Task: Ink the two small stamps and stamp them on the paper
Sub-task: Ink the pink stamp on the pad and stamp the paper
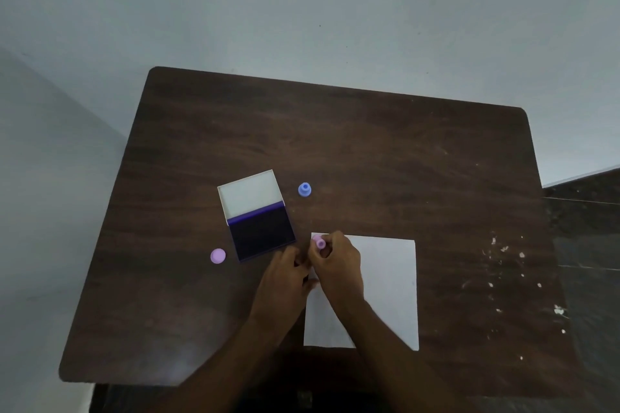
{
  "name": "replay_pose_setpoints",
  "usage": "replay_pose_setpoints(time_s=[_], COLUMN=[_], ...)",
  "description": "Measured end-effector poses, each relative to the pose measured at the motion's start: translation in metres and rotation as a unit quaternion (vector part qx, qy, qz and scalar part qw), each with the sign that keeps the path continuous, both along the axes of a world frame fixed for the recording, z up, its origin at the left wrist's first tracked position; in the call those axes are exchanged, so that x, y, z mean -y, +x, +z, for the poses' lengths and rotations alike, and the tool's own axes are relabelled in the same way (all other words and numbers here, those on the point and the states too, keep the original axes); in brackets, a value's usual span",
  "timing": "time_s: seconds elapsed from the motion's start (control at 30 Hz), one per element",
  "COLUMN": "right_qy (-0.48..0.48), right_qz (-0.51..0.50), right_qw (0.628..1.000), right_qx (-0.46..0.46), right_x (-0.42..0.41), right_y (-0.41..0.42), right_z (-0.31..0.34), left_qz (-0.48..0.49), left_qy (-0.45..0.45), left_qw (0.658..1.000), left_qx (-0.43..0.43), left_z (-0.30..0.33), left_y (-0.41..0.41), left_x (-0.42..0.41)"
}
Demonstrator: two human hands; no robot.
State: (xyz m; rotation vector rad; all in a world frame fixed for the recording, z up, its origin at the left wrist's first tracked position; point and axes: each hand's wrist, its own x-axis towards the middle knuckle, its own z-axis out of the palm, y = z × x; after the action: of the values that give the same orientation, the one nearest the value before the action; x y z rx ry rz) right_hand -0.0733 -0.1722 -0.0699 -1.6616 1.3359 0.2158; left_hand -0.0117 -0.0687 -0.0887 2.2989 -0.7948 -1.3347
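Observation:
A white sheet of paper lies on the dark wooden table. My right hand is over the paper's far left corner, shut on a small pink stamp. My left hand sits just to the left of it at the paper's left edge, fingers curled; whether it grips anything is unclear. An ink pad lies open to the left, its dark pad facing up and its white lid folded back. A small blue stamp stands beyond the paper, right of the lid.
A round pink cap lies on the table left of the ink pad. White flecks mark the table's right side. A pale wall rises behind the table.

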Motion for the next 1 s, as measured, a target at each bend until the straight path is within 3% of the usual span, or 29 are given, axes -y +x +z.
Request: replay_pose_setpoints(time_s=[0.23, 0.4, 0.63, 1.0], right_qy=[0.014, 0.003, -0.046, -0.048], right_qz=[-0.015, -0.024, -0.026, -0.026], right_qw=[1.000, 1.000, 0.999, 0.997], right_qx=[-0.010, -0.004, -0.008, -0.049], right_x=[0.002, 0.000, 0.004, 0.013], right_y=[0.002, 0.004, 0.012, 0.024], right_z=[-0.001, 0.000, 0.002, -0.002], left_qz=[0.002, -0.017, -0.004, 0.020], left_qy=[-0.042, -0.021, -0.050, -0.080], left_qw=[0.998, 0.999, 0.996, 0.994], left_qx=[0.045, 0.019, 0.075, 0.077], left_z=[-0.001, -0.002, -0.001, 0.003], left_y=[-0.002, 0.000, -0.002, -0.003], left_x=[-0.002, -0.001, 0.000, 0.001])
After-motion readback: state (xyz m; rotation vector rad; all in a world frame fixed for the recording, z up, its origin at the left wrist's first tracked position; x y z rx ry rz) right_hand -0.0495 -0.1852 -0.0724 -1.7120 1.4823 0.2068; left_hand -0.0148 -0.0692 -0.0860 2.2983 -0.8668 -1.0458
